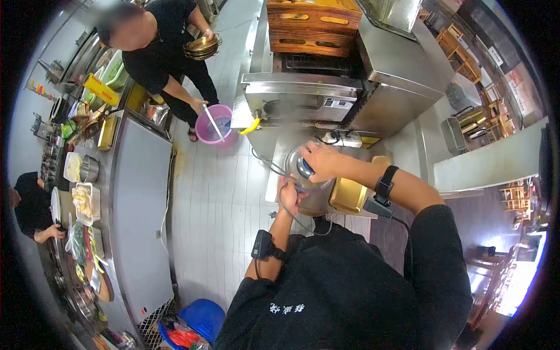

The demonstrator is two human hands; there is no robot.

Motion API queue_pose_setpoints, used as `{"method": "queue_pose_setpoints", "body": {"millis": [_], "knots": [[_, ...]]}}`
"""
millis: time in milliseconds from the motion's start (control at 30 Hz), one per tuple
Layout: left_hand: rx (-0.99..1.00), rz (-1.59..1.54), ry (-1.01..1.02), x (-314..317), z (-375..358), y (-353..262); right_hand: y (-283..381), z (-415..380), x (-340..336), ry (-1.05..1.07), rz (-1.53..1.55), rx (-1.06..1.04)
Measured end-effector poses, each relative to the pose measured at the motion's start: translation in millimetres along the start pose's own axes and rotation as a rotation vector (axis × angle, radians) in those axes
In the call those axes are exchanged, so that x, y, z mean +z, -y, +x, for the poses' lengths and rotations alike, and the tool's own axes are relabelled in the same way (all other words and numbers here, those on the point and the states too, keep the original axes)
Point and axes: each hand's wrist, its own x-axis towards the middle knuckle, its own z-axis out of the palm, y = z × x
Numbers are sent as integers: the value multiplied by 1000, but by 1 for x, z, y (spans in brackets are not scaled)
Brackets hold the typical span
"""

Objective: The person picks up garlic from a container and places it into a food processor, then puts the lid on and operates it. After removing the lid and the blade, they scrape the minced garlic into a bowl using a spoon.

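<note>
My right hand (pixel 321 160) is curled over the dark, shiny top of a round vessel (pixel 304 169) with what look like see-through sides. Against the vessel's near left side is my left hand (pixel 290 193), its fingers bent. A grey cable (pixel 286 211) passes over the left hand and loops down toward my body. What the left fingers grip, if anything, is hidden. Just right of the vessel, a gold-coloured metal container (pixel 348 195) sits on the low counter.
A steel oven (pixel 303 96) with a wooden box (pixel 313 26) on top stands ahead. At left, a person (pixel 157 52) holds several gold bowls (pixel 202 48) above a pink bucket (pixel 217 125). Another person (pixel 35 204) is by the food-covered counter. A blue bin (pixel 201 321) stands lower left.
</note>
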Motion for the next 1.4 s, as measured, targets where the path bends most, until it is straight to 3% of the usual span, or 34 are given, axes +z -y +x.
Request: {"method": "queue_pose_setpoints", "body": {"millis": [300, 400, 500, 700, 833, 900, 1033, 1100, 1133, 1233, 1267, 1367, 1400], "knots": [[4, -40, -69, 5, -5, -3, -11, 0, -8, -68, 20, -179], [14, -23, -62, 0, 1, 4, -22, 2, -10, -225, -99, -497], [23, -48, -104, 5, 0, 3, -22, 11, -4, -175, -145, -506], [59, -54, -72, 11, -3, -1, -1, 20, -18, 225, -200, -197], [50, -39, -52, 9, 1, -1, -9, 12, -1, 39, -185, -189], [52, -35, -47, 5, -7, -1, -5, 8, -11, 93, -153, -164], [100, 778, 64, -66, -23, 23, -4, 4, -14, 138, -92, -129], [250, 1227, -36, -103, -25, 38, -13, -2, -14, 90, -53, -214], [348, 1297, -68, -112, -27, 36, -20, -3, -15, 63, -36, -258], [634, 1554, -216, -47, -78, -44, -48, 10, 9, -566, 239, -465], [717, 1660, -322, -9, -99, -74, -44, -1, -10, -726, 323, -414], [1056, 1799, -219, 63, -126, -116, -45, -22, -53, -627, 936, -166], [1195, 1820, -136, 84, -130, -119, -46, -37, -72, -479, 1078, -155]]}}
